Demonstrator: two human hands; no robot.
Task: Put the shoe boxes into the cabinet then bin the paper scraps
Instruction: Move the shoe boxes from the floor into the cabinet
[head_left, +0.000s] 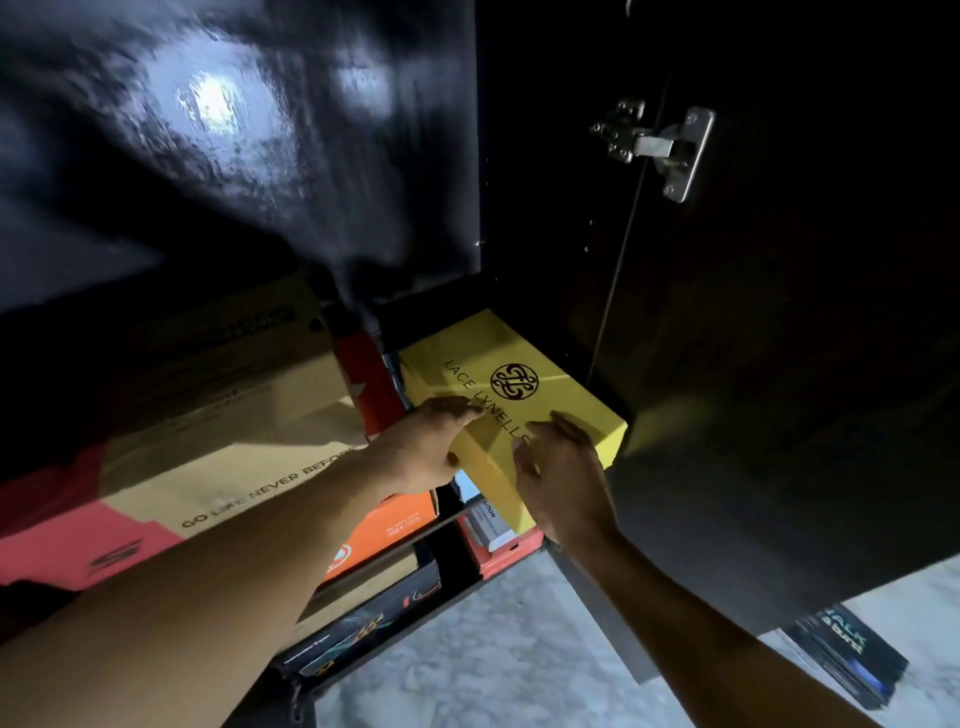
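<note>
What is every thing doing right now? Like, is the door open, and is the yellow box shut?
yellow shoe box: closed, lying on stacked boxes, near end overhanging them.
cabinet door: open.
left hand: fingers flat on the yellow box's top.
right hand: gripping the yellow box's near corner.
brown box: closed, lying flat.
</note>
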